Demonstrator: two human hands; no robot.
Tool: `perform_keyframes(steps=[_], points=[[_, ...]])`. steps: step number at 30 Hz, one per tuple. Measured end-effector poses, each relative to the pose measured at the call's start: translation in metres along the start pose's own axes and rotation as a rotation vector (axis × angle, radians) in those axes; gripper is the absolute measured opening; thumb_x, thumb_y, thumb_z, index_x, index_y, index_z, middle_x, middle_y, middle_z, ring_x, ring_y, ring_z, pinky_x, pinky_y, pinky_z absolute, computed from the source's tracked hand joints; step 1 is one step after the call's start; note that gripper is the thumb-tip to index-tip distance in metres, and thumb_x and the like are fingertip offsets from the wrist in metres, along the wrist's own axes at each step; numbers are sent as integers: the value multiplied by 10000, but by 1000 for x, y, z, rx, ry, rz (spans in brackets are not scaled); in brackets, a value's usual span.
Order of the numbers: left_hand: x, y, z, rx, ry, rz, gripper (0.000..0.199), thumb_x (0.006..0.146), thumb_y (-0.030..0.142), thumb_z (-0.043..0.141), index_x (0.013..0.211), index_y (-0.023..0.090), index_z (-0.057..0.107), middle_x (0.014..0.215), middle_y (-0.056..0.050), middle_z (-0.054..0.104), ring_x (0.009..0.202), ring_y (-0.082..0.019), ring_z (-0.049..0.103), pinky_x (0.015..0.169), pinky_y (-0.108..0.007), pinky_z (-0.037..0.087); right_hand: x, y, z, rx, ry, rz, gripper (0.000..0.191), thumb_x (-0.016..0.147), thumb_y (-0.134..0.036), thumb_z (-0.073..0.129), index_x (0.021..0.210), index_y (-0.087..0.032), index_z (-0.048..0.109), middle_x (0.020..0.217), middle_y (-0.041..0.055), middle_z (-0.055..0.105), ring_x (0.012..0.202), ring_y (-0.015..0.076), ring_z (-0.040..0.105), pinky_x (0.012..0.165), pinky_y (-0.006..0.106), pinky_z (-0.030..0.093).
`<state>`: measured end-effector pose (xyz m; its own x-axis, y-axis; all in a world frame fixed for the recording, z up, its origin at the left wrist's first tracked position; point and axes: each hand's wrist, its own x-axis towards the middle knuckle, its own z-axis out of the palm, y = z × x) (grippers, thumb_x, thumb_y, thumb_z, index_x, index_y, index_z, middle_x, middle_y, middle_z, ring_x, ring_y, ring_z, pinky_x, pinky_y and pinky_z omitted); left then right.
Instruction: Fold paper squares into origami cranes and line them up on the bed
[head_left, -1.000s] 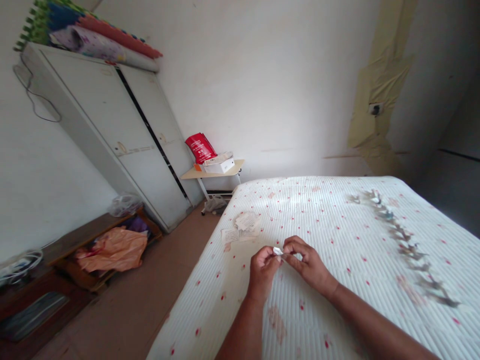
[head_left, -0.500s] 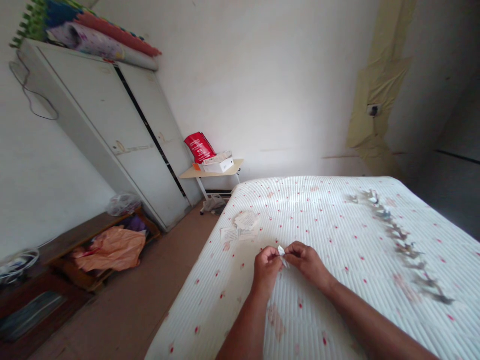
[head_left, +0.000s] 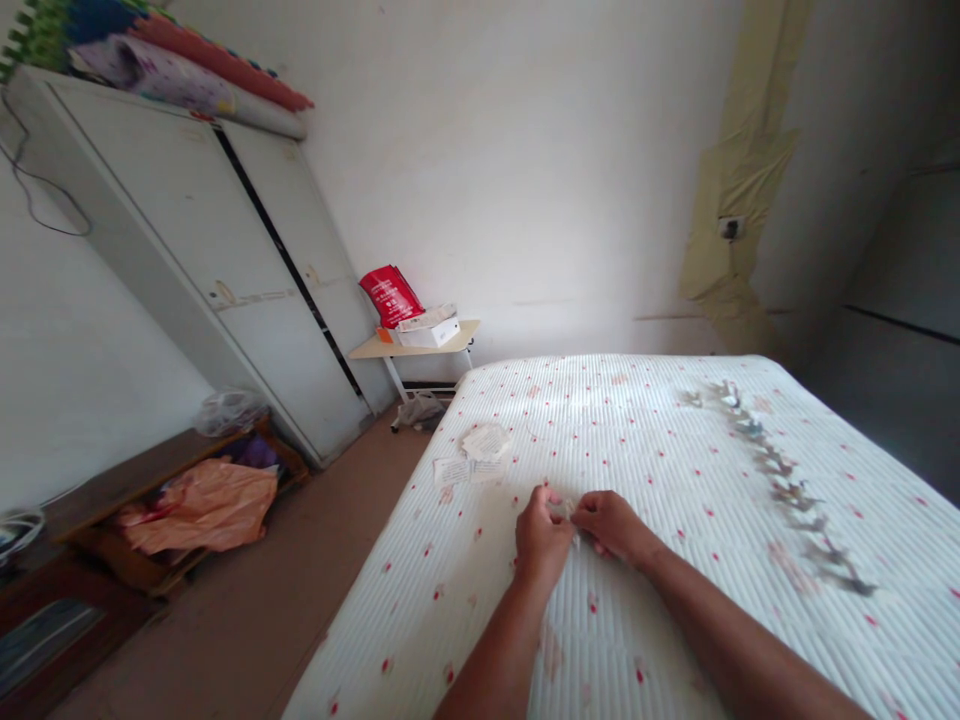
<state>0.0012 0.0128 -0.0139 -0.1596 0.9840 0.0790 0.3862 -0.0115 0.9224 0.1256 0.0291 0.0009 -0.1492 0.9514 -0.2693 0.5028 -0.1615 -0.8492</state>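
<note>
Between my fingertips is a small whitish piece of paper [head_left: 568, 508], its shape too small to make out. My left hand [head_left: 541, 532] pinches it from the left, and my right hand [head_left: 609, 522] grips it from the right. Both hands are over the bed [head_left: 600, 640] with its white ribbed, red-dotted cover. Flat paper pieces with print [head_left: 485, 442] lie beyond my left hand. On the right side of the bed, several small folded paper figures [head_left: 796, 492] stand in a slanting row.
A small table [head_left: 469, 335] by the wall holds a red bag [head_left: 391, 296] and a white box [head_left: 429, 332]. At left are a grey cabinet [head_left: 172, 220] and a low wooden shelf with an orange bag [head_left: 202, 505].
The fingers of both hands have shifted around the small paper, and its white tip shows less. My left hand has turned slightly. The whole view has shifted a little.
</note>
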Motion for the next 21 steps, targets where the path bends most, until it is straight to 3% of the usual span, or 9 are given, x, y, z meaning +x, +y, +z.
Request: perform_keyframes(steps=[3, 7, 14, 21], points=[[0, 4, -1, 115, -21, 5, 258, 587, 78, 535, 804, 216, 556, 531, 60, 525, 517, -119, 483, 527, -205, 285, 3, -1, -3, -166, 49, -27, 153, 710, -161, 496, 564, -173, 539, 360, -51, 457, 354, 86, 444, 402, 188, 283], [-2, 12, -2, 301, -25, 29, 215, 611, 83, 534, 777, 215, 574, 584, 20, 571, 579, -150, 527, 559, -224, 286, 3, -4, -5, -453, 154, -169, 143, 676, -131, 524, 557, -161, 597, 558, 26, 611, 574, 131, 564, 501, 212, 300], [-7, 16, -2, 441, -26, 46, 157, 643, 92, 549, 729, 216, 594, 612, 3, 587, 623, -157, 535, 606, -238, 307, -1, -5, -5, -604, 139, -113, 119, 703, -168, 547, 666, -167, 660, 716, 77, 676, 700, 186, 611, 536, 237, 304], [-23, 4, -6, 673, -125, 333, 170, 766, 124, 467, 753, 201, 618, 798, -35, 595, 808, -171, 532, 707, -262, 370, 3, 0, -11, -633, 178, -122, 89, 697, -242, 581, 675, -177, 638, 675, 51, 650, 626, 155, 559, 510, 231, 271]])
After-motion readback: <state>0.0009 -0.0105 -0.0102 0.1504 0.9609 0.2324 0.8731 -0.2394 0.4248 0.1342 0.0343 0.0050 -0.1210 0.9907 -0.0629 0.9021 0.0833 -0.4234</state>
